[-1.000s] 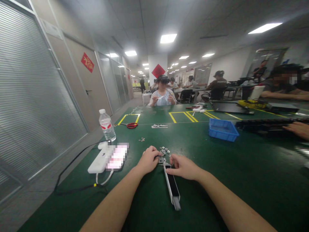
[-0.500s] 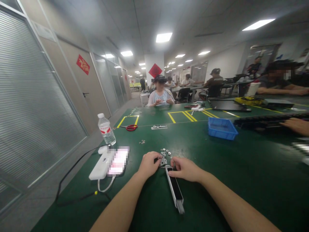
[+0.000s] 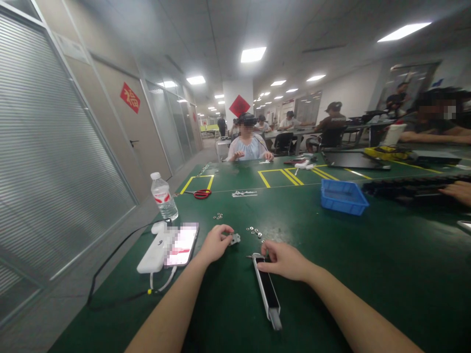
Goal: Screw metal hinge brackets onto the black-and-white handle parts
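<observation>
My left hand point(image 3: 217, 243) pinches a small grey metal bracket point(image 3: 234, 239) between thumb and fingers, just above or at the green table. Right of it, my right hand point(image 3: 281, 259) is closed at the far end of a long, narrow white-framed piece with a black face point(image 3: 267, 285). The thumb lies across that face and the other fingers curl by its right side. A grey tab sticks out of the piece's near end, and a thin metal pin shows at the far end. Several small metal washers or nuts point(image 3: 255, 232) lie scattered beyond my hands.
On the left stand a water bottle point(image 3: 164, 197), a white power bank point(image 3: 153, 255) and a phone point(image 3: 184, 245) with cables. Further off lie red-handled scissors point(image 3: 202, 194), thin white parts point(image 3: 244, 193) and more small rings point(image 3: 219, 215). A blue bin point(image 3: 343, 197) sits right; a person point(image 3: 247, 144) sits opposite.
My left hand has moved left with the bracket, away from the far end of the white-framed piece. My right hand stays in place on that piece.
</observation>
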### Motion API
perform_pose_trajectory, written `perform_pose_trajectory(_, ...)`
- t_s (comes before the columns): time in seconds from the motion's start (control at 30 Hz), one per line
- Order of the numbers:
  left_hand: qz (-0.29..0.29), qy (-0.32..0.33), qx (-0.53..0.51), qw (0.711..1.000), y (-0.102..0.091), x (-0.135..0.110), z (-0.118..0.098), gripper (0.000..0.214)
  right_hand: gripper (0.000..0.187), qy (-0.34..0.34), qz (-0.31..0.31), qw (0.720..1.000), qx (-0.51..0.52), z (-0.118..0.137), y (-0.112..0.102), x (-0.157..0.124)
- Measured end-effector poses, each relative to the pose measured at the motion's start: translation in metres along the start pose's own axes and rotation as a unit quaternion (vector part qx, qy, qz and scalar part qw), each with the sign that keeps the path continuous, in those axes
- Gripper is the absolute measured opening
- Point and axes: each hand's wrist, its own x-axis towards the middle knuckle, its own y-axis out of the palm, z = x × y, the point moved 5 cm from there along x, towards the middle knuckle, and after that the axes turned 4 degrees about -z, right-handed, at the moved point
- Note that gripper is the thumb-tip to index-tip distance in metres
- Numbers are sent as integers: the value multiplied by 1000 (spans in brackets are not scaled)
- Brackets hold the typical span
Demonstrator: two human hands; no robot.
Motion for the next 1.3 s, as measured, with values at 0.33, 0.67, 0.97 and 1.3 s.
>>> perform_pose_trajectory(0.33, -41, 38, 244, 968, -22, -28, 0, 41, 39, -3, 0, 1000, -31, 2, -1, -2)
perform_pose_trajectory(0.67, 64, 69, 285, 954, -1, -36, 11, 51, 37, -13, 13, 999, -33, 7, -1, 0)
perform_pose_trajectory(0.97, 91, 60, 287, 952, -4, -32, 10, 54, 40, -1, 14, 999, -32, 3, 0, 1)
perform_pose_trajectory(1.3, 91, 65, 289, 951, -4, -29, 17, 55, 41, -1, -5, 999, -37, 3, 1, 0)
